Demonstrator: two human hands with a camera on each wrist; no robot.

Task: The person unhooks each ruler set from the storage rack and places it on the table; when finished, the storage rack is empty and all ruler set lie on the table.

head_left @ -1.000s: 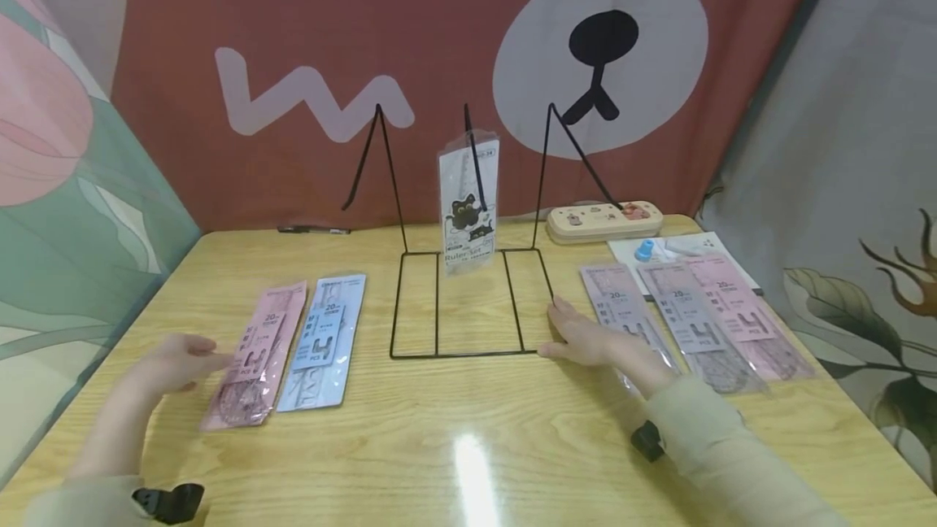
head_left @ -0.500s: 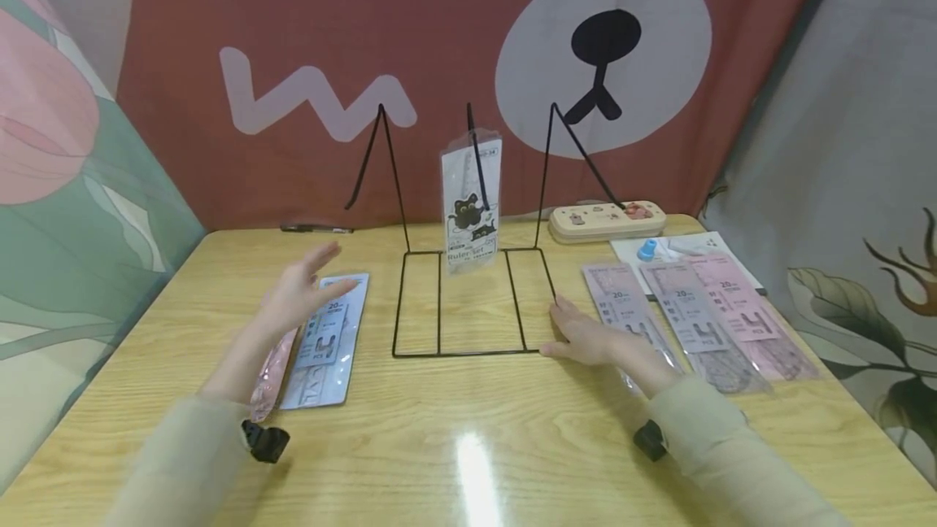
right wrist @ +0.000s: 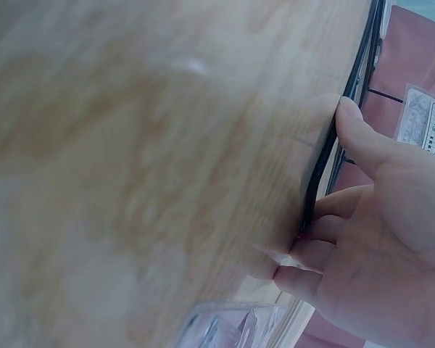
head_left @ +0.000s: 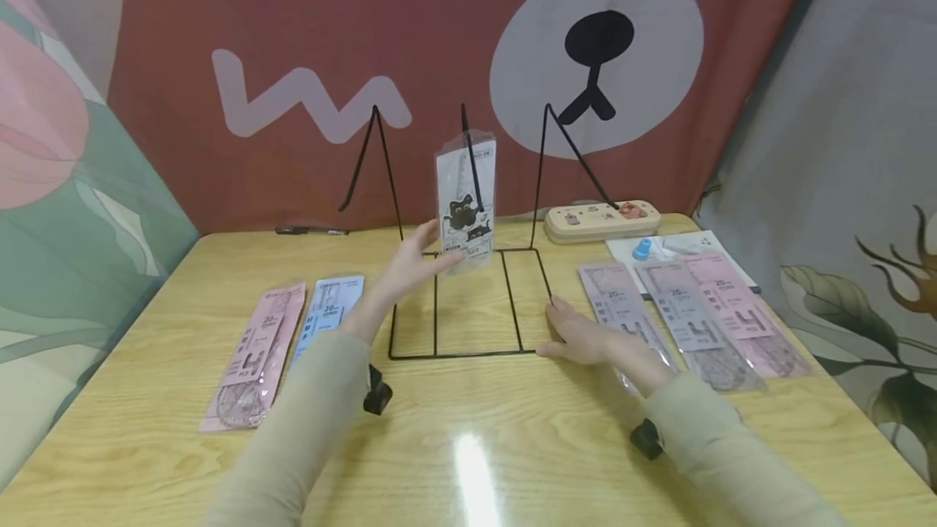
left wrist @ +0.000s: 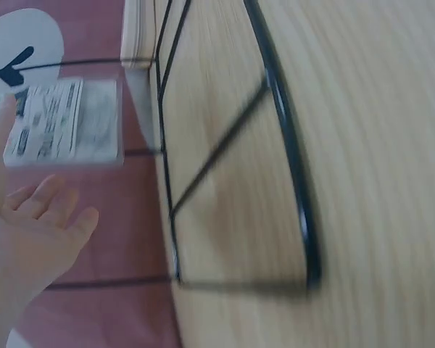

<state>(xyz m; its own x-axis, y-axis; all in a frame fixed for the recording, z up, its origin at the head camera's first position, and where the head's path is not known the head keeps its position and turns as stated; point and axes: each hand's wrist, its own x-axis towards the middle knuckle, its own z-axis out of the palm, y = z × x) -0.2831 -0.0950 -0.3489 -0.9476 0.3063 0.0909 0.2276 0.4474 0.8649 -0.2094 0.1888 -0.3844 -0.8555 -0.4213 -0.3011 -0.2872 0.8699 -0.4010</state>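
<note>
A black wire display rack [head_left: 516, 299] stands on the table with three prongs at its top. A white packaged ruler set [head_left: 466, 177] with black cat pictures hangs on its middle prong. My left hand [head_left: 416, 263] reaches to the lower left of this package, thumb and fingers spread apart. In the left wrist view a gap shows between the left hand [left wrist: 43, 225] and the ruler set [left wrist: 72, 119]. My right hand [head_left: 586, 336] rests at the rack's front right corner, its thumb and outstretched fingers against the wire, as the right wrist view confirms.
Pink [head_left: 256, 348] and blue [head_left: 329, 303] ruler packs lie at left, the blue one partly behind my left sleeve. Three more packs [head_left: 691, 315] lie at right, near a white board [head_left: 732, 263]. A cream pencil case [head_left: 602, 222] and a black pen [head_left: 312, 231] sit at the back.
My left hand has swept from the pink pack at left, across the blue pack, to the hanging ruler set. The right hand has stayed at the rack's corner.
</note>
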